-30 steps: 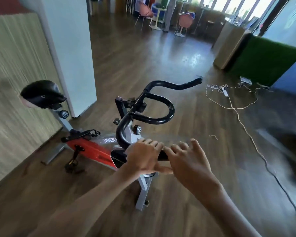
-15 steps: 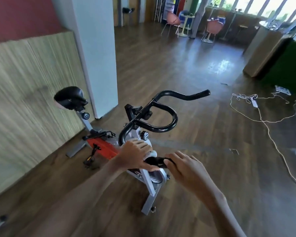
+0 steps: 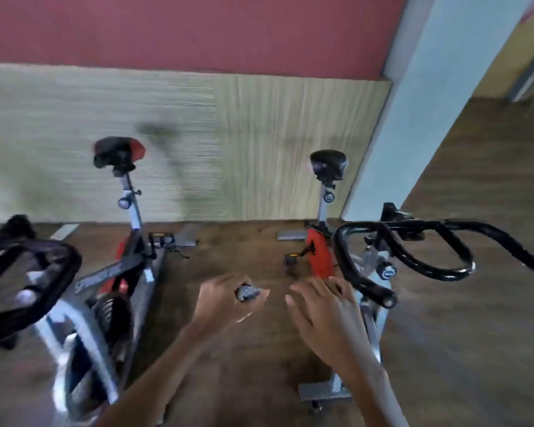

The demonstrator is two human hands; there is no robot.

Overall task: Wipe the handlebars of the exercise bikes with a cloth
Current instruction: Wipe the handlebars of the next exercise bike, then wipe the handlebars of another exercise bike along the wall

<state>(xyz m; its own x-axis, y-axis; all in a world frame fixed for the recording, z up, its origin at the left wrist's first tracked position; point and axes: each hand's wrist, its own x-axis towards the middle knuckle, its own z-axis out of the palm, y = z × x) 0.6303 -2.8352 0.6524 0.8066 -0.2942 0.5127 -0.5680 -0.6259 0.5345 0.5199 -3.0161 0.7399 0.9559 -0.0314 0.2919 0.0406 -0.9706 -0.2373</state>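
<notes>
Handlebars at the right of the frame form a glossy black tubular loop, long axis running left to right. The near end lies just beside the right hand, whose fingers are spread and hold nothing. A crumpled grey cloth is gripped in the left hand, lower centre. A second handlebar set, blurred, lies well apart at far left

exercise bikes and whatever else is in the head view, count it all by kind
exercise bikes: 2, one left, one right
saddles: 2, one left, one right
handlebars: 2 sets, one left, one right
hands: 2, left hand and right hand
cloth: 1, gripped in the left hand
total: 9
</notes>
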